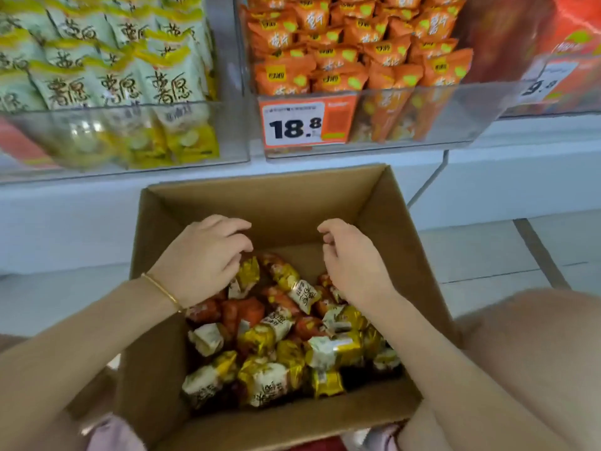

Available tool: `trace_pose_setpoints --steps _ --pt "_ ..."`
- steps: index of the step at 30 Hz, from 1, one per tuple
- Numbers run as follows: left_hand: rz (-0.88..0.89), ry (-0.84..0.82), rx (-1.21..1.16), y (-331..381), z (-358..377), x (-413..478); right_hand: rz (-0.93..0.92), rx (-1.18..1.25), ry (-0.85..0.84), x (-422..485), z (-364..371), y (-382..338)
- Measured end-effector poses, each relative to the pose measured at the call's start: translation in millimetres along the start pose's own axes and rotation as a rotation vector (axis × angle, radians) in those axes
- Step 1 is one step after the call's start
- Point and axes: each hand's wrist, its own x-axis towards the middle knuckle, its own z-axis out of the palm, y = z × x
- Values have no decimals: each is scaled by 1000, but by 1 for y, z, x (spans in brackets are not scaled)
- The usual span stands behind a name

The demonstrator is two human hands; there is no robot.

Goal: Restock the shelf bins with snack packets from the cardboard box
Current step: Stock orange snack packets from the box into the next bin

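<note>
I read "18.8" in bold black on the orange price tag (pixel 305 123) stuck to the front of the middle bin (pixel 439 105). A second tag (pixel 543 83) on the right bin (pixel 553 105) starts with "9."; the rest is too blurred for me to read. The pale green and yellow packets (pixel 162 86) in the left bin (pixel 48 138) carry large brush-style Chinese characters. The orange packets (pixel 344 73) in the middle bin have a small yellow logo and more characters I can't make out.

I count three clear bins, one cardboard box (pixel 266 193) and two hands. The box holds a loose heap of snack packets (pixel 270 382), yellow-and-white ones mixed with red-orange ones. There are a couple of dozen at a guess, too jumbled to count exactly.

My left hand (pixel 205 258), with one thin gold bracelet (pixel 162 289) on the wrist, is inside the box with its fingers bent down over a yellow packet at the far edge of the heap. I can't tell whether it has hold of it. My right hand (pixel 354 258) hangs over the heap with its fingers loosely curled and nothing in them.

The box sits open on a pale tiled floor (pixel 487 255), just in front of the white shelf base (pixel 65 216) under the bins. A bare knee (pixel 536 353) is beside the box on the right.
</note>
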Motion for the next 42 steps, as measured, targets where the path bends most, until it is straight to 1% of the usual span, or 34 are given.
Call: trace_pose_setpoints --steps 3,4,6,8,11,14,17,21,24,26,29,31,33,35,38,40,42 --pt "-23 -26 -7 -11 22 -8 52 -123 -144 11 67 16" --pt "-18 -29 -12 -12 30 -11 71 -163 -166 15 86 25" --pt "16 -28 -6 -14 42 -16 114 -284 -157 28 111 49" --pt "29 -38 -3 -12 50 -19 172 -434 -111 49 122 74" --pt "23 -19 -14 -7 58 -14 277 -551 -81 88 129 105" --pt "17 -3 -38 -1 63 -6 339 -590 -131 114 141 127" --pt "9 -34 -48 1 68 -4 391 -625 -179 125 151 140" --pt "-2 -50 -29 0 71 0 353 -743 -271 134 150 153" --pt "-12 -52 -37 -1 72 -1 342 -667 -255 129 150 159" --pt "-17 -59 -31 -2 71 -4 256 -552 -200 123 156 151" --pt "-44 -87 -23 -6 70 -8 63 -268 -148 117 178 122" --pt "-60 -114 -30 -7 70 -11 63 -126 -166 113 197 102" --pt "-79 -124 -39 -7 69 -15 135 -126 -207 111 212 90" --pt "-96 -121 -47 -7 69 -20 189 -193 -285 112 221 85" --pt "-113 -127 -62 -10 69 -24 199 -316 -383 113 231 86" --pt "-127 -126 -57 -11 69 -24 177 -352 -396 110 238 84" --pt "-127 -113 -50 -10 70 -23 170 -331 -368 105 244 84"
